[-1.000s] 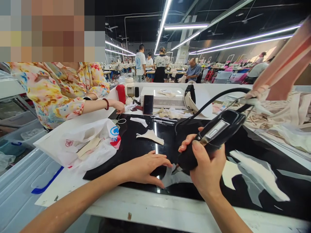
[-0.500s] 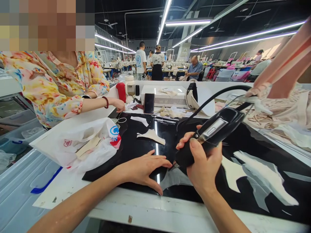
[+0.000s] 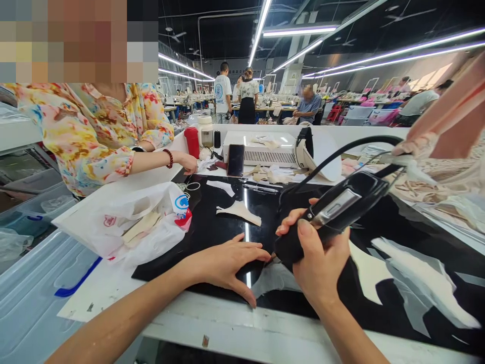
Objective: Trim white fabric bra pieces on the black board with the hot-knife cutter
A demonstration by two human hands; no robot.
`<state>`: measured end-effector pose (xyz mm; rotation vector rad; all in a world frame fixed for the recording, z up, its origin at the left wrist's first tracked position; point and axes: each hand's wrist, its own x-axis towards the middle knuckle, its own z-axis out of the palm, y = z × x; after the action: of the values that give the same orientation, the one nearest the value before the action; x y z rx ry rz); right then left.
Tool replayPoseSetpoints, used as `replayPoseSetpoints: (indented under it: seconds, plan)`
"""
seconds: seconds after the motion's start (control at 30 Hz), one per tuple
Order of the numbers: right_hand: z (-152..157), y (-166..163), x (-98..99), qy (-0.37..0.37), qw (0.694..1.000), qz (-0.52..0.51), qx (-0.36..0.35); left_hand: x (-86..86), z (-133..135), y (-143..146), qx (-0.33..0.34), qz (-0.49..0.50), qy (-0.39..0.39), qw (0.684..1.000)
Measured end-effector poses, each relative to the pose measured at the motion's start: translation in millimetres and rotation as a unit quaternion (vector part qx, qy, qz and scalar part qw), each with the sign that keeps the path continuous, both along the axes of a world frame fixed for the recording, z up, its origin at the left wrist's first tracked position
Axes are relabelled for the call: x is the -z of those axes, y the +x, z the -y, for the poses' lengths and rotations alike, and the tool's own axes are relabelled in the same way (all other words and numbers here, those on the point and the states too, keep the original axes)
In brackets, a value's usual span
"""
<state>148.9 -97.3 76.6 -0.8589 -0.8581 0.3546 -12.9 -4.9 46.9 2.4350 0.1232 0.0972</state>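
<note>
My right hand (image 3: 322, 258) is wrapped round a black corded hand tool (image 3: 341, 202), tilted with its body up to the right; it looks like an electric cutter. Its narrow tip points down at a sheer grey fabric piece (image 3: 276, 280) on the glossy black board (image 3: 197, 242). My left hand (image 3: 231, 265) lies with fingers spread, thumb at the fabric's left edge and fingertips close to the tool's tip. My right hand partly hides the fabric. Cream cut pieces, one curved (image 3: 239, 211) and one to the right (image 3: 367, 270), lie on the board.
A white plastic bag (image 3: 132, 217) sits at left. A co-worker's hand (image 3: 187, 163) rests at the board's far left corner. Behind are a phone (image 3: 235, 160) and a white vented box (image 3: 261, 149). White padding (image 3: 424, 278) lies right; the tool's cable (image 3: 333, 151) arches overhead.
The whole view has shifted slightly to the right. Both hands and the tool keep nearly the same place on the fabric.
</note>
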Motion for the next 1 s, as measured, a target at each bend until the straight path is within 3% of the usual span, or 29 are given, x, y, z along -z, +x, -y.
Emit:
replayPoseSetpoints:
  seconds: [1.0]
  plan:
    - [11, -10, -3.8, 0.012, 0.999, -0.026, -0.023, -6.6, 3, 1, 0.008, 0.0, -0.02, 1.0]
